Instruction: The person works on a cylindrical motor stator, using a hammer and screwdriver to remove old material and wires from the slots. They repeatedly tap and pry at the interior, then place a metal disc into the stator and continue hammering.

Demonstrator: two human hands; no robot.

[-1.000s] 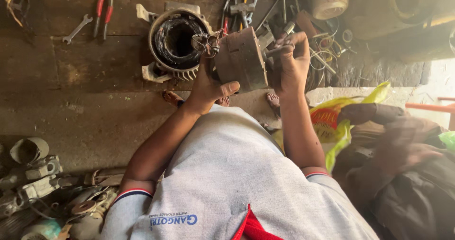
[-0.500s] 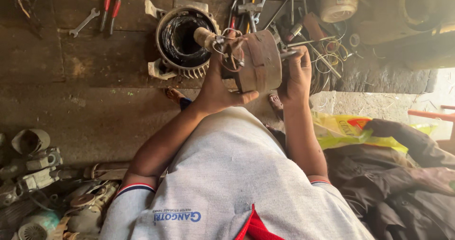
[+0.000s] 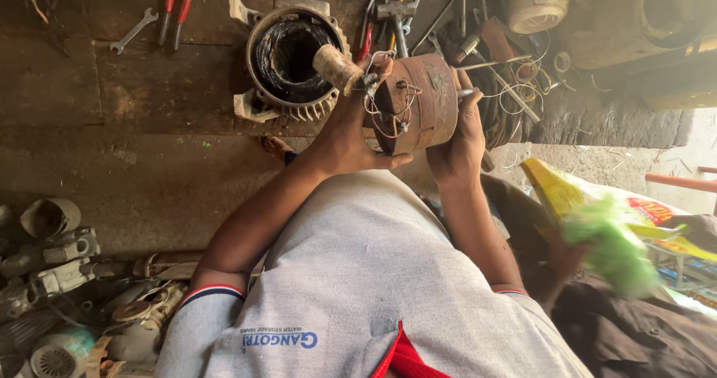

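Both arms reach forward from short grey sleeves, elbows bent and forearms converging ahead of the chest. The left hand (image 3: 347,135) is raised, palm turned inward, its fingers curled closed and the thumb stretched out below. The right hand (image 3: 461,140) faces it, fingers wrapped upward.

motor (image 3: 415,103) turned in both hands — wired end now faces camera, left hand (image 3: 351,128) shifted up to the tape roll (image 3: 335,66), green bag (image 3: 609,243) moved right
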